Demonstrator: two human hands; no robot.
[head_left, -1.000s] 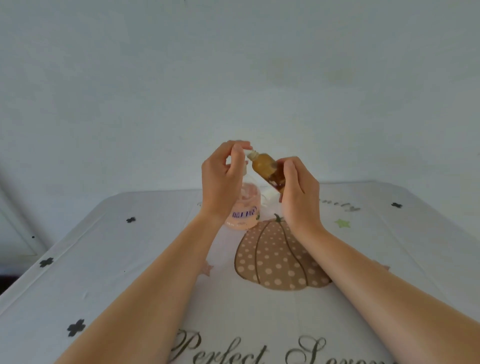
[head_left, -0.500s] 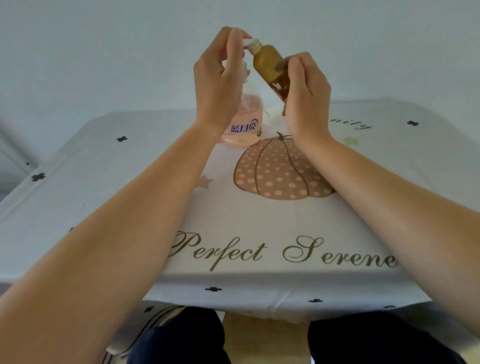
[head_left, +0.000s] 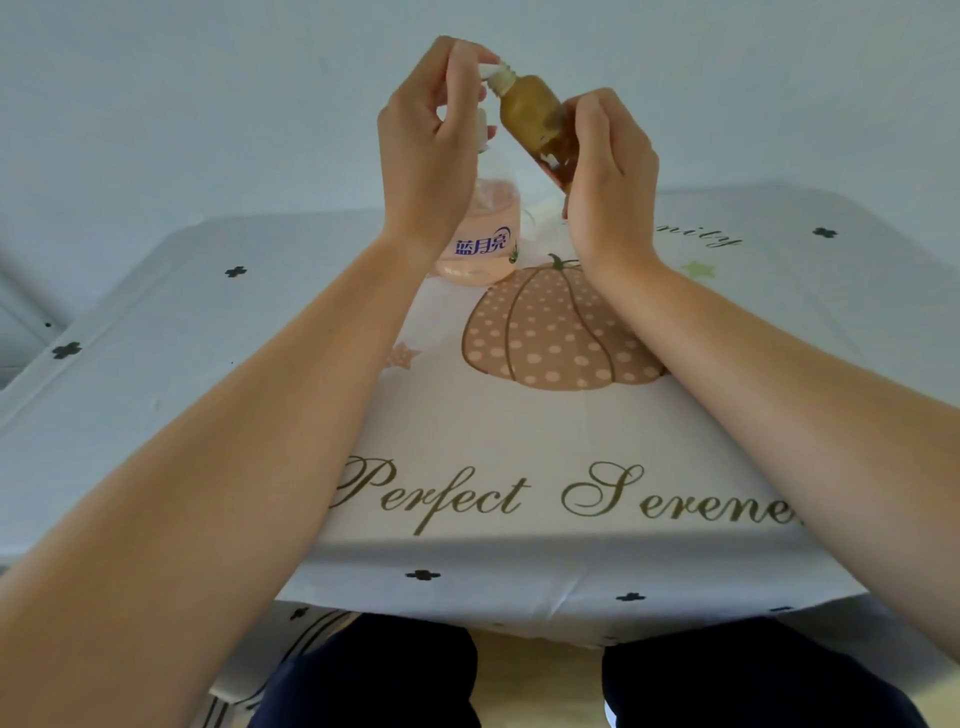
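Note:
A small amber bottle (head_left: 530, 111) with a white threaded neck is held tilted above the table, its neck pointing up and left. My right hand (head_left: 605, 171) grips its lower half. My left hand (head_left: 434, 135) pinches a small white cap (head_left: 488, 70) right at the bottle's mouth. Behind my left hand a clear pump bottle of pink liquid (head_left: 480, 234) with a blue label stands on the table, its pump head partly hidden.
The table wears a white cloth (head_left: 208, 322) printed with a dotted pumpkin (head_left: 556, 332), small black crosses and gold script. A plain pale wall rises behind. My dark-trousered legs show below the near table edge.
The camera tipped downward, so the table's near edge and my legs came into view. Both hands kept the amber bottle and cap together throughout.

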